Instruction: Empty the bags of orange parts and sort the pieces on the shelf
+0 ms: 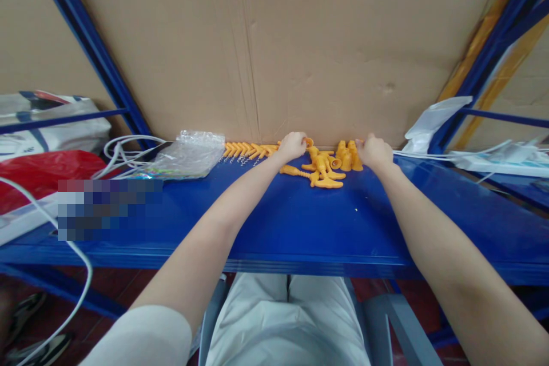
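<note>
My left hand [294, 147] is closed around a yellow plastic piece [309, 142] whose round, hollow end shows past the fingers. To the right, my right hand [376, 151] is closed at the standing yellow bell-shaped pieces [343, 157]; its fingertips pinch one at the group's edge, mostly hidden. Between the hands lies a loose pile of yellow plastic parts [321, 164], some with T-shaped handles. Left of my left hand, a row of corkscrews [244, 150] with yellow handles and metal spirals runs along the back, partly covered by my hand.
A clear plastic bag [189, 154] lies left of the corkscrews on the blue shelf [317, 229]. White cables [128, 143] and a red bag [47, 174] are further left. Cardboard [300, 51] closes off the back. Blue posts [90, 46] flank it; a white strip [501, 163] lies right.
</note>
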Tool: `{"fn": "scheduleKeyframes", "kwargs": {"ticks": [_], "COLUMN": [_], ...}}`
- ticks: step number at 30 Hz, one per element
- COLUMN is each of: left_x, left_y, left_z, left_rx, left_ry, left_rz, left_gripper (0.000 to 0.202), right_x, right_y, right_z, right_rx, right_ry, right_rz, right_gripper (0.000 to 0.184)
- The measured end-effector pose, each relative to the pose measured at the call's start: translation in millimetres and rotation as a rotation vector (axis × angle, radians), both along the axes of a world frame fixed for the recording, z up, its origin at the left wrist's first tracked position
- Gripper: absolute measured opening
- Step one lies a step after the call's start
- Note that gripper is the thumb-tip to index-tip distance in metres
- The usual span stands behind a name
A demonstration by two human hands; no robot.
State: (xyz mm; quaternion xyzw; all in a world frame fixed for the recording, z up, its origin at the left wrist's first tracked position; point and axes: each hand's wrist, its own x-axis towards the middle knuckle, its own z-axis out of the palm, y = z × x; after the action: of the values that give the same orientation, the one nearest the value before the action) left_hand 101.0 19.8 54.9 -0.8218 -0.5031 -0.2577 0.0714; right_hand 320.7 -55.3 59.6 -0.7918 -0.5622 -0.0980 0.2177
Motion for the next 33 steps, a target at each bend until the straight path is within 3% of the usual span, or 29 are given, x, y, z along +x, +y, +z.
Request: {"fn": "scheduleKeyframes", "kwargs": {"ticks": [3,7,11,15,22,28,33], "left_x": [-3,-3,3,9,-2,-39,-62], "left_y": [0,-2,-12,-30,-64,-69,-67], "left_z": [4.8,11.0,17.9,24.0,25.8,19.2,1.3], "left_rx": [0.015,0.09,0.181,0.216,0.226,0.196,0.158], "left_ry": [-0.078,-0.179,-0.267,-0.31,-0.191,-0.022,0.049], "left_rz": [-0.007,-0.067,-0.16,-0.247,-0.441,-0.303,-0.227], "left_gripper": [0.028,0.024,0.02,0.014,0.017,0.03,0.026], "right_x": [-8,-27,-50,-65,-70,-79,-82], "right_y": [1,6,13,15,5,-7,-15], "right_z": [2.0,-2.4,-10.7,-11.1,1.5,6.4,8.3], "right_rx": [0.102,0.179,0.184,0.306,0.4,0.281,0.147], "right_ry": [0.054,0.198,0.471,0.725,0.901,0.919,0.798], "right_rz": [0.141,0.456,0.749,0.894,0.907,0.859,0.884], "right_gripper": [0.043,0.039,0.052,0.063,0.05,0.021,0.019]}}
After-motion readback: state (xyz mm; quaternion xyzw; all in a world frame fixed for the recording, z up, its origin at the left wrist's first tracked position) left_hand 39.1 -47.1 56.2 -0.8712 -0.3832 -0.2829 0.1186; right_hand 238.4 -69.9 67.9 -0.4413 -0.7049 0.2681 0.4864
